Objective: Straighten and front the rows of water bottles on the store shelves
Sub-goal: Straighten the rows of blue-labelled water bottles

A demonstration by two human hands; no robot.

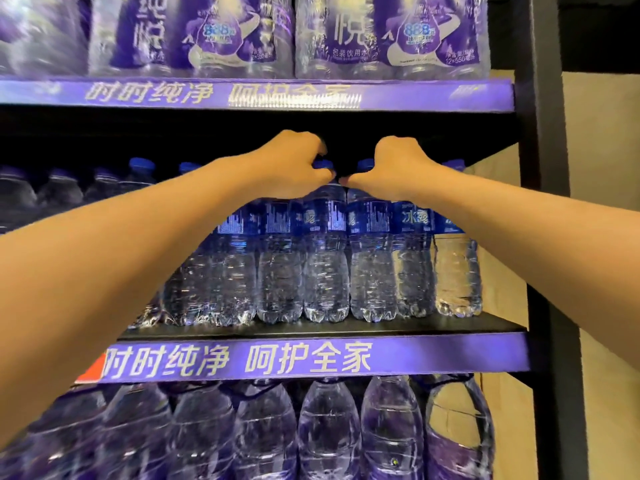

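Hands reached to the necks of the front-row water bottles on the middle shelf (322,328). The left hand (294,164) curled around the top of one bottle (325,258), its fingers covering most of the blue cap. The right hand (394,168) gripped the top of the adjacent bottle (372,261); its fingers were turned away, so the exact hold could not be read. The two bottles stood upright, touching. Both forearms hid the row's left end and part of its right end. Rear bottles (59,188) at the left were dark and blurred. Shrink-wrapped packs (391,36) above were cut off at the top edge. Large bottles (329,431) below were cut off at the bottom edge.
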